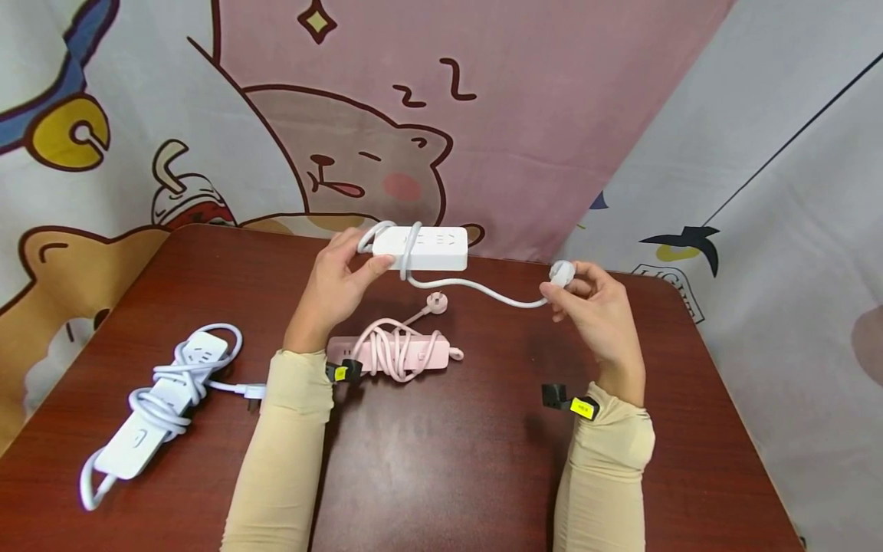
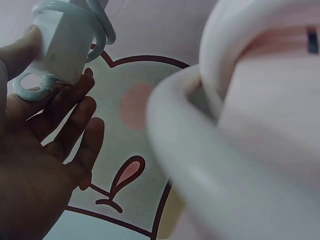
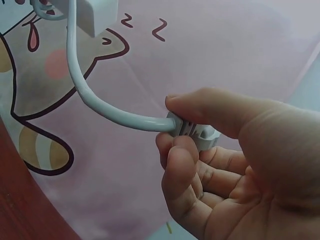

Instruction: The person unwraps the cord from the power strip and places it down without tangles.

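Note:
My left hand (image 1: 338, 280) grips the left end of a white power strip (image 1: 441, 249), held up over the table's far side. Part of its white cord (image 1: 476, 285) loops round the strip near that hand; the rest sags across to the right. There my right hand (image 1: 596, 307) pinches the plug (image 1: 562, 273) between thumb and fingers. In the right wrist view the thumb presses the plug (image 3: 187, 126) where the cord enters it. The left wrist view shows the thumb and fingertips on the strip's end (image 2: 62, 50), lower fingers spread.
On the table (image 1: 441, 475) below lies a pink power strip (image 1: 434, 354) wrapped in its cord, its plug (image 1: 436, 303) pointing away. Another white power strip (image 1: 131, 445), also cord-wrapped, lies at the left. A printed curtain (image 1: 538, 115) hangs behind the table's far edge.

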The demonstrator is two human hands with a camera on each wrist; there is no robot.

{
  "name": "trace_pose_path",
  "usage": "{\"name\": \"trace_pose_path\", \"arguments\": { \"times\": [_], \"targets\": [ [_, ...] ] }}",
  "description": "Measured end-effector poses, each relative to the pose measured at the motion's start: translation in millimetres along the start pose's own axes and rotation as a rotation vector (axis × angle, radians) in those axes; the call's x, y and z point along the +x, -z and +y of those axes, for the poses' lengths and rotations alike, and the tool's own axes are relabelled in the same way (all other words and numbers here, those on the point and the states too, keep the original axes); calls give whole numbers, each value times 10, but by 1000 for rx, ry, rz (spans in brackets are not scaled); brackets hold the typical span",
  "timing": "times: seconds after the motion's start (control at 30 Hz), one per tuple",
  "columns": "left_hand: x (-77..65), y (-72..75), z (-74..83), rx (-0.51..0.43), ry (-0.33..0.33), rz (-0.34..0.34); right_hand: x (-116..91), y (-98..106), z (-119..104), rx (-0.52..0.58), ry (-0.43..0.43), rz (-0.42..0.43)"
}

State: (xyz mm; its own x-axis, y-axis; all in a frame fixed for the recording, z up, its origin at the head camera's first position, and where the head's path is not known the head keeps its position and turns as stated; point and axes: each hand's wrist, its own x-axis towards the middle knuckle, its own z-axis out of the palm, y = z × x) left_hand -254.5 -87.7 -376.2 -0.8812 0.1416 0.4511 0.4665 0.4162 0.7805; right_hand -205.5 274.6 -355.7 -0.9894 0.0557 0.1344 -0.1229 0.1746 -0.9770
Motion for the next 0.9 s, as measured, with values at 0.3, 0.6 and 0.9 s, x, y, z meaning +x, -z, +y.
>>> {"name": "trace_pose_path", "arguments": {
  "times": [0.3, 0.6, 0.9],
  "targets": [
    [5, -3, -21, -24, 0, -44, 32, -18, 33, -21, -59, 44],
    [-6, -27, -31, -17, -9, -107, 70, -51, 108, 26, -112, 137],
    [-15, -23, 4, -32, 4, -168, 118, -109, 120, 105, -143, 271]
  ]
}}
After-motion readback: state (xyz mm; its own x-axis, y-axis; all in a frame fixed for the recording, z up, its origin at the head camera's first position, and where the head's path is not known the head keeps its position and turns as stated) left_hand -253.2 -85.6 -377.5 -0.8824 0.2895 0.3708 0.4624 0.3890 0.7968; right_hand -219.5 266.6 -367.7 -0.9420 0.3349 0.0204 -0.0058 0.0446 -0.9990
